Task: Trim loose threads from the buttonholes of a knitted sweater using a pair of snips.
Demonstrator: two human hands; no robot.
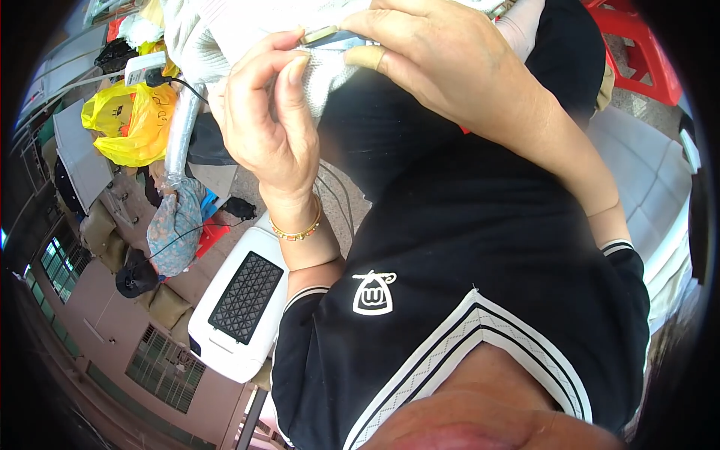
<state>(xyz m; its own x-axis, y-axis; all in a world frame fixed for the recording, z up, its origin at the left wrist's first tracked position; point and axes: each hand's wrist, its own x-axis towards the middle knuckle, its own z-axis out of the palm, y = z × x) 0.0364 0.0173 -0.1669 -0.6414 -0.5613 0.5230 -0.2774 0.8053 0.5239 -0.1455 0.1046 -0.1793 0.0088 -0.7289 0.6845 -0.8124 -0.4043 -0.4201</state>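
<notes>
A white knitted garment (330, 71) hangs over my dark-clothed lap at the top of the view. My left hand (262, 124) is closed, its thumb and forefinger pinching the knit's edge. Across from it my right hand (442, 64) is closed too, with a tan covering round the thumb tip. Its thumb and fingers grip a small blue-grey object (346, 41) at the fabric, and the hand hides most of it. A pale, flat, curved piece (321, 34) lies between the fingertips of both hands; its kind I cannot make out.
A yellow plastic bag (127, 124) and a black cable lie left of my left arm. Below them stands a white casing with a dark grid panel (246, 296). Another person in a patterned top (176, 232) is further left. A red plastic stool (641, 56) stands at the upper right.
</notes>
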